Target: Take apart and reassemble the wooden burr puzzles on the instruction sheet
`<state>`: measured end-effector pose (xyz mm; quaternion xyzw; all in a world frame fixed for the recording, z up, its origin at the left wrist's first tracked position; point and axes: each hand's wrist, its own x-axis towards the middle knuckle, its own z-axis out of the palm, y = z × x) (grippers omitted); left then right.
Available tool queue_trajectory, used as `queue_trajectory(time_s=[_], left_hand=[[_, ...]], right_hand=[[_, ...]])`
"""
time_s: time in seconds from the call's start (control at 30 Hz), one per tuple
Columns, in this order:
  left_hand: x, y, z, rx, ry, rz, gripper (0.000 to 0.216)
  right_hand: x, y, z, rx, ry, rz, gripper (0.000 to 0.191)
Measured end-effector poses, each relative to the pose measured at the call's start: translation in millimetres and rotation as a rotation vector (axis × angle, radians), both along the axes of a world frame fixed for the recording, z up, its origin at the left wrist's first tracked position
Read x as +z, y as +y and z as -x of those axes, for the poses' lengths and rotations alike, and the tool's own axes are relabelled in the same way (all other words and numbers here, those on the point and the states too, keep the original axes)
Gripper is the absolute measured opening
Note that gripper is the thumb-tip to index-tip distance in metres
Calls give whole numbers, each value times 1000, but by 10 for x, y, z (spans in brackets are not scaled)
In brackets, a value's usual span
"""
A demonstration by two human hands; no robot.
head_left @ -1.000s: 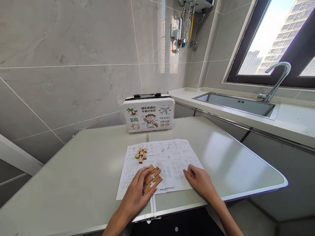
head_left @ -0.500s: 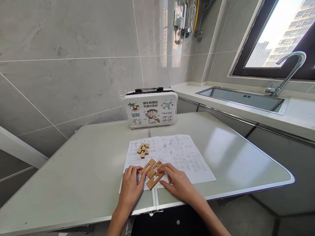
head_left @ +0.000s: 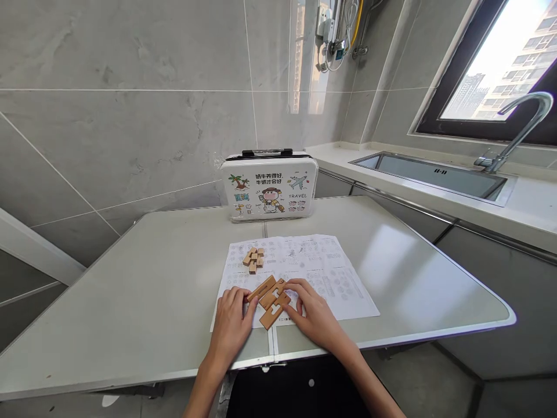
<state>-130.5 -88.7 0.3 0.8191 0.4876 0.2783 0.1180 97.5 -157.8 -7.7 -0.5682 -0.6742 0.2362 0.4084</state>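
Flat notched wooden puzzle pieces (head_left: 270,301) lie side by side on a printed instruction sheet (head_left: 331,273) near the table's front edge. My left hand (head_left: 232,324) rests flat at their left side, its fingertips touching the nearest piece. On their right, my right hand (head_left: 312,310) has its fingers curled against the pieces and pressing on them. A small cluster of wooden blocks (head_left: 253,259) sits farther back on the same sheet, apart from both hands.
A white cartoon-printed case (head_left: 268,187) stands upright at the back of the grey table (head_left: 130,302), against the tiled wall. To the right runs a counter with a steel sink (head_left: 430,177) and a tap (head_left: 520,130) under a window.
My right hand came in from the sheet's right side to the flat pieces. My left hand slid off the top of them to their left edge. The view tilted a little.
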Motion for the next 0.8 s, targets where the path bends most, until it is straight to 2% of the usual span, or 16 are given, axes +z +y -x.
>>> queue_trajectory(time_s=[0.1, 0.2, 0.37, 0.47, 0.63, 0.8], left_hand=[[37, -25, -7, 1, -13, 16, 31], [77, -45, -15, 29, -58, 26, 30], [103, -57, -12, 89, -132, 67, 28], [104, -59, -7, 109, -158, 95, 28], [120, -74, -10, 127, -188, 104, 29], [155, -92, 4, 199, -234, 116, 29]], right_hand=[[-16, 64, -9, -41, 27, 34, 33], [4, 191, -36, -21, -31, 65, 34], [129, 479, -117, 196, -111, 99, 29], [195, 614, -164, 256, -91, 177, 25], [212, 716, -191, 207, -96, 266, 18], [185, 699, -185, 133, -20, 238, 14]])
